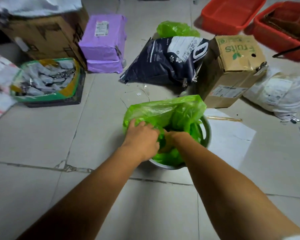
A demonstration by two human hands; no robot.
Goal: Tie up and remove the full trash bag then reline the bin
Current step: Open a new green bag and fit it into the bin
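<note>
Both forearms reach forward and down to a small round bin (207, 130) on the tiled floor (42, 144), near the middle of the view. The left hand (142, 135) lies palm down on the near left of the green trash bag (163, 111) that lines the bin, its fingers curled in a narrow grip that pinches the film. The right hand (171, 135) is plunged into the bag's mouth; its fingers are buried in green plastic, so whether its grip holds anything cannot be told. The bag's far edge stands up loose above the rim, and most of the bin's wall is hidden beneath the bag and the wrists (only the right and near rim show).

Beyond lie a second green bag (177, 29), bunched on the floor, one dark pet-litter sack (164, 63), one "Fruits" carton (235, 66), two red plastic tubs (232, 13) cut off at the top edge, two stacked purple parcels (102, 42), one large cardboard box (42, 35) and one green-edged box of grey packets (47, 78). The picture's edges are blurred.
</note>
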